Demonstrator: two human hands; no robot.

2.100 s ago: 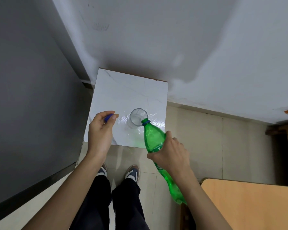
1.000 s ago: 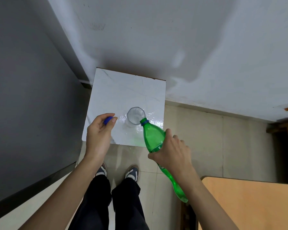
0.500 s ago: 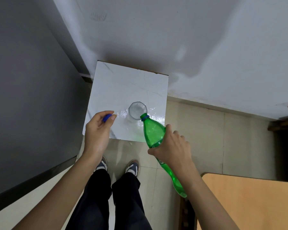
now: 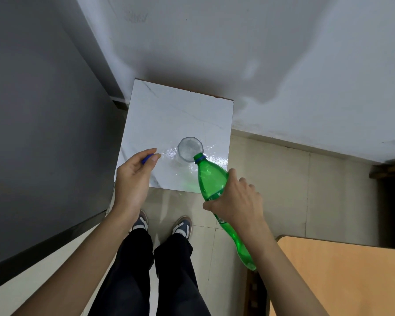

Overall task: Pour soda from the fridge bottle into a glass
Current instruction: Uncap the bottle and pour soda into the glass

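Over the white marble-look tabletop (image 4: pixel 169 115), the green bottle (image 4: pixel 211 181) is tilted, its open neck aimed up-left at the rim of the clear glass (image 4: pixel 189 148). It is gripped by the right hand (image 4: pixel 237 204), which hides its label. A blue cap (image 4: pixel 147 159) is pinched by the left hand (image 4: pixel 132 179); poured soda cannot be made out.

Green plastic bottle (image 4: pixel 211 179) uncapped, tilted, mouth at rim of clear faceted glass (image 4: pixel 189 148); glass upright on white tabletop (image 4: pixel 169 115)
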